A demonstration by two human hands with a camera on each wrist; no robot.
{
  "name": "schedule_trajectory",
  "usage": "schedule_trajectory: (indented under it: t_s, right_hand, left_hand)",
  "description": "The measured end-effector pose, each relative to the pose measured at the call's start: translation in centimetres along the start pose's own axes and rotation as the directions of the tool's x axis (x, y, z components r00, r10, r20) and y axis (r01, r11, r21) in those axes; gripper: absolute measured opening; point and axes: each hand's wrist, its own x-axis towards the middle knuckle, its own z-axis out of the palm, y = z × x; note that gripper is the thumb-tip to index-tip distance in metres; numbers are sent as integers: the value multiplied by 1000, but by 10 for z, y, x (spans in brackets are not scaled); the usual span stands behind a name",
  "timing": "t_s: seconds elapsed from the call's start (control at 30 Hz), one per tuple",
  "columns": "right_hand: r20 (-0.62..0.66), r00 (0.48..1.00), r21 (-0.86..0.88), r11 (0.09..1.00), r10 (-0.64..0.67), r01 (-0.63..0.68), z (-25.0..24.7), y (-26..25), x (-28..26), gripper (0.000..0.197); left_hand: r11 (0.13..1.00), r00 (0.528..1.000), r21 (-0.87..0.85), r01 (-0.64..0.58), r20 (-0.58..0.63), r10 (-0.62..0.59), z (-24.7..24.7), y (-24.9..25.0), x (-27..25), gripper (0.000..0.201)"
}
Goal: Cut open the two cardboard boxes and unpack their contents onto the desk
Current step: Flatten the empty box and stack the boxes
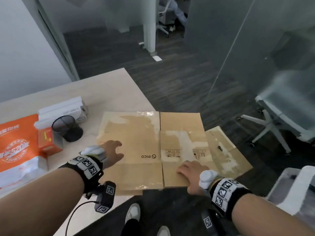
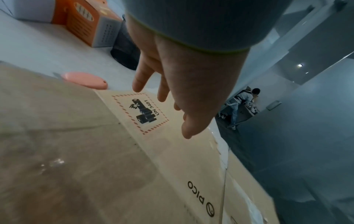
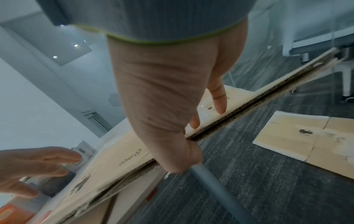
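Note:
A flattened brown PICO cardboard box [image 1: 136,143] lies on the corner of the pale desk [image 1: 105,89] and overhangs its right edge. My left hand [image 1: 112,150] hovers just above the box's left part with its fingers [image 2: 139,81] spread and straight, holding nothing. My right hand [image 1: 192,169] lies on the overhanging right part at the near edge, fingers [image 3: 218,103] on top and thumb wrapped over the edge. A pink cutter [image 2: 86,80] lies on the desk beside the box's left edge. A second flattened cardboard [image 3: 306,136] lies on the carpet to the right.
At the desk's left stand white boxes [image 1: 63,109], a black mesh cup [image 1: 66,128], a small orange box [image 1: 47,140] and an orange and white package [image 1: 17,143]. A white chair [image 1: 272,120] and a white bin [image 1: 298,184] stand at the right. My shoes [image 1: 133,213] are below.

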Motion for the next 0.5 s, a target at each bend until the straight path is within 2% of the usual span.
schedule_trajectory:
  t_s: [0.13,0.2,0.27,0.3,0.37,0.43,0.5]
  right_hand:
    - [-18,1000,49,999,-20,21,9,3,7,75]
    - [-28,999,143,989,24,-20,6,4,11,73]
    - [-146,978,272,957,146,-102,2,11,13,64]
    - [-199,948,362,918,247,-164,0,18,20,61]
    - [-279,830,527,800,483,-287,-7,28,29,64]
    - [-215,735,680,639,643,-359,-3,45,42,71]
    - [-121,706,803,487,698,-344,16,74,67,78]
  left_hand:
    - [999,997,-8,46,70,-45,24,-19,32,86]
    - [999,993,17,38,111,-40,33,-29,47,82]
    - [998,996,58,1,87,-6,30,-29,48,65]
    - [997,998,79,-13,57,9,24,-31,49,57]
    - [995,999,95,34,17,-35,18,-41,52,56]
    - [986,989,82,146,4,-147,15,-54,55,66]
    - [969,969,34,246,-20,-245,12,-63,57,75]
